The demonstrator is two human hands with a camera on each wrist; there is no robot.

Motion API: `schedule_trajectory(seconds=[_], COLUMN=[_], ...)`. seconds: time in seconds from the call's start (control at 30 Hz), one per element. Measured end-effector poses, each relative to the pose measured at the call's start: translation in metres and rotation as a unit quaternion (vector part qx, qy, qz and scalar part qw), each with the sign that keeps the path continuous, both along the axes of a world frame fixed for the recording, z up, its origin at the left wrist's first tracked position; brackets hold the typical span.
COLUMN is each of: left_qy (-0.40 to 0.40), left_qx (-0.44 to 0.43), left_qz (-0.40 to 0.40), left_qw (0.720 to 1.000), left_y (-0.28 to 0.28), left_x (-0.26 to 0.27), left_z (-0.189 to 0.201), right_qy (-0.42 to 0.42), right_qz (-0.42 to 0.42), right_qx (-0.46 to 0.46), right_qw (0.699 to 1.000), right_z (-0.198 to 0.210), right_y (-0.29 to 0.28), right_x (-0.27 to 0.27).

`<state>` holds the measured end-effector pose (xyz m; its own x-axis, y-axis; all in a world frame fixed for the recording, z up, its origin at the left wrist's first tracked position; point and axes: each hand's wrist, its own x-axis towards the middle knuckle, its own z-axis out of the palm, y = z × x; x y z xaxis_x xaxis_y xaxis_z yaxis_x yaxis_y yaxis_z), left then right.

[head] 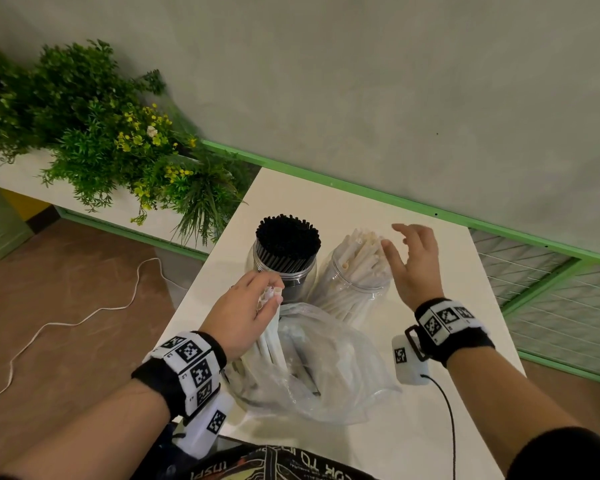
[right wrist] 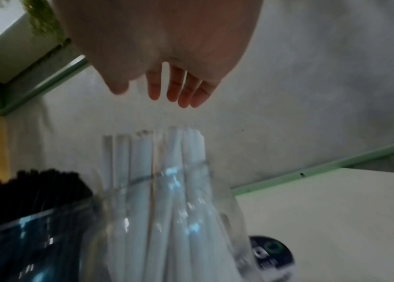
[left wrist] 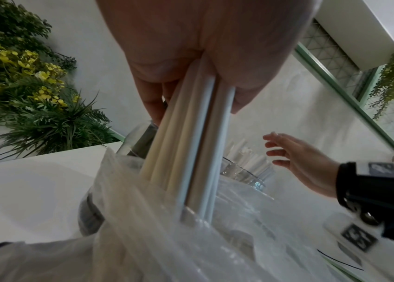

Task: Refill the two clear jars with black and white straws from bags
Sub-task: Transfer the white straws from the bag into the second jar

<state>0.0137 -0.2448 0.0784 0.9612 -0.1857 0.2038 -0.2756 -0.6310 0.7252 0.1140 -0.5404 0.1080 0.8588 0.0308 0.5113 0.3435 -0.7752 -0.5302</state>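
Left hand [head: 241, 313] grips white straws [head: 269, 336] in the bag [head: 329, 372]; right hand [head: 414, 263], fingers spread, empty

The clear bag [head: 326, 368] is hiding the lower ends of the white straws [head: 269, 336] at lower centre of the head view. The left hand [head: 241, 315] is covering their upper lengths. In the right wrist view, blur is smearing the white-straw jar [right wrist: 166, 219], and the dark round object [right wrist: 271, 253] at the lower edge is staying unreadable.
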Motion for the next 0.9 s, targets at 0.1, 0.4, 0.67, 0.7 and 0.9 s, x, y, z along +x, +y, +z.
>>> schedule_trajectory(seconds=[0.1, 0.4, 0.67, 0.7, 0.9], left_qy=[0.001, 0.002, 0.007, 0.009, 0.012], left_qx=[0.0, 0.005, 0.002, 0.001, 0.002], left_qz=[0.0, 0.0, 0.0, 0.001, 0.003], left_qw=[1.0, 1.0, 1.0, 1.0, 1.0], left_y=[-0.001, -0.001, 0.001, 0.001, 0.002], left_x=[0.0, 0.002, 0.001, 0.001, 0.0], left_z=[0.0, -0.001, -0.002, -0.002, -0.002], right_qy=[0.074, 0.106, 0.117, 0.125, 0.119], right_qz=[0.028, 0.088, 0.088, 0.094, 0.106], right_qx=[-0.024, -0.23, -0.361, -0.363, -0.308], right_qw=[0.997, 0.963, 0.921, 0.918, 0.938], right_z=[-0.023, -0.038, -0.005, -0.003, -0.002], right_y=[-0.011, 0.008, 0.028, 0.028, 0.03], right_x=[-0.018, -0.015, 0.038, 0.043, 0.048])
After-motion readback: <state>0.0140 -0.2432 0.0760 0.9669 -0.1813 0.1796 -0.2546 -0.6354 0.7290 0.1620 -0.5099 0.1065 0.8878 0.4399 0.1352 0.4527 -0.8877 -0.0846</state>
